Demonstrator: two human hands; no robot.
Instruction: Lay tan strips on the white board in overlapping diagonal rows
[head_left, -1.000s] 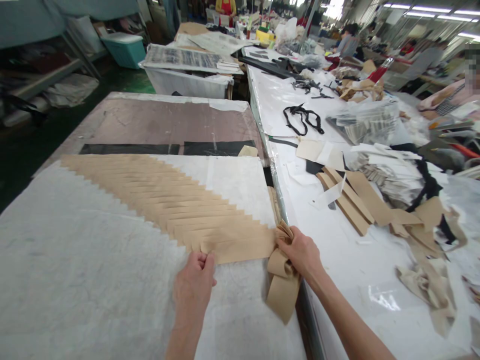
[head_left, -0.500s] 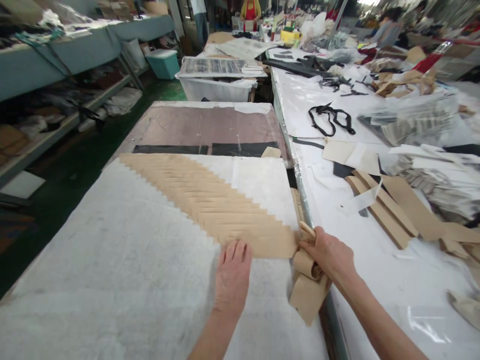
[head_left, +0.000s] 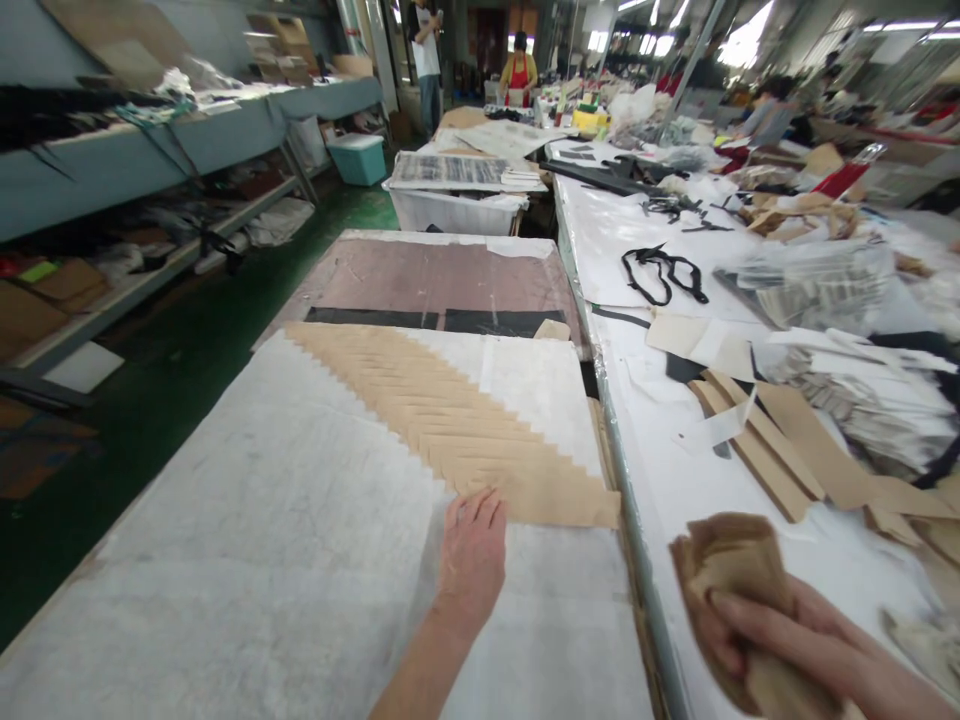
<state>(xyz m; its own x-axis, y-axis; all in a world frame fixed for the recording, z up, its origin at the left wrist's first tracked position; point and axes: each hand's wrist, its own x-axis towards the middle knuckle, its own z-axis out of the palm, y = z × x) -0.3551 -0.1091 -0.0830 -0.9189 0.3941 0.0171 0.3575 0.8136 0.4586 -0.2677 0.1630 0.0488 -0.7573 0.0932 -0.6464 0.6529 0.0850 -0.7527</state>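
Tan strips [head_left: 420, 410] lie overlapped in a slanting, stepped row on a white-covered board [head_left: 300, 560]. My left hand [head_left: 474, 545] rests at the near edge of the row, its fingers stretched out and the tips touching the nearest strip [head_left: 559, 500]. Over the table on the right, my right hand [head_left: 795, 640] is closed around a folded bundle of tan strips [head_left: 739, 560], thumb on top. The bundle is somewhat blurred, so the number of layers cannot be made out.
On the white table [head_left: 645, 420] to the right lie more tan pieces [head_left: 765, 450], a black strap [head_left: 660, 275] and a pile of pale pieces [head_left: 847, 390]. A white bin [head_left: 457, 210] stands beyond the board. Farther back stands a person in a red apron [head_left: 519, 75].
My right hand has moved right and nearer, carrying the bundle away from the board's edge over the table. My left hand stays on the strips. The view has tilted up.
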